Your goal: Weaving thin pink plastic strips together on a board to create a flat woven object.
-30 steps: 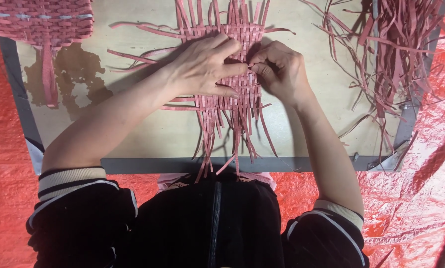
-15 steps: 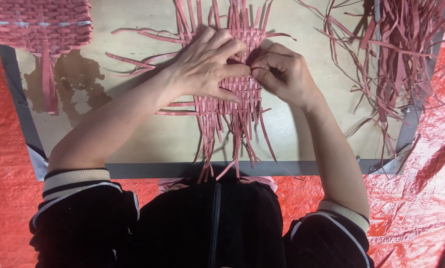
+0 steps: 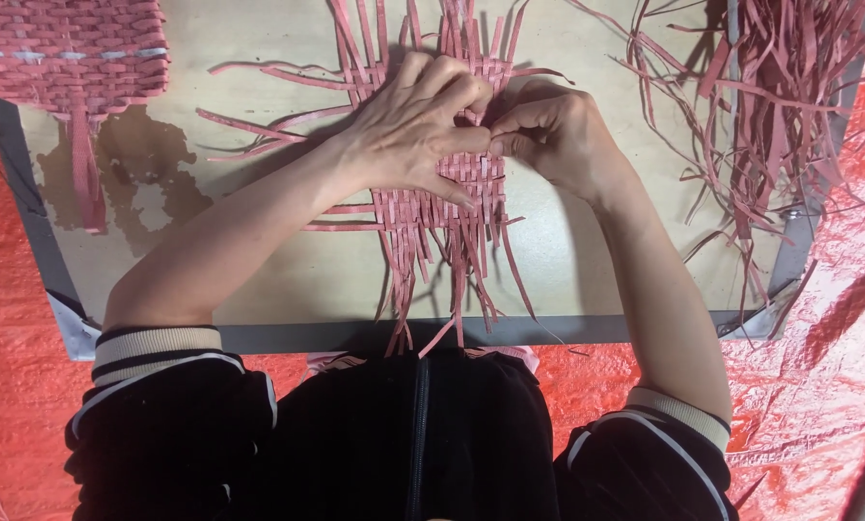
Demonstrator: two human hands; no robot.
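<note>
A half-woven mat of pink strips (image 3: 431, 207) lies on the board (image 3: 288, 280) in front of me, loose ends fanning out on all sides. My left hand (image 3: 415, 130) rests flat on the woven part, fingers pressing down and pinching at its right edge. My right hand (image 3: 553, 135) meets it there, fingers curled around a pink strip at the weave. Most of the mat's centre is hidden under both hands.
A finished pink woven piece (image 3: 66, 48) lies at the board's top left with a strip hanging down. A heap of loose pink strips (image 3: 789, 87) covers the right end. Red tarp (image 3: 837, 386) surrounds the board; its near edge meets my dark jacket (image 3: 404, 434).
Both hands have stayed on the mat, with the fingers working slightly tighter together at the weave. The mat itself has hardly shifted.
</note>
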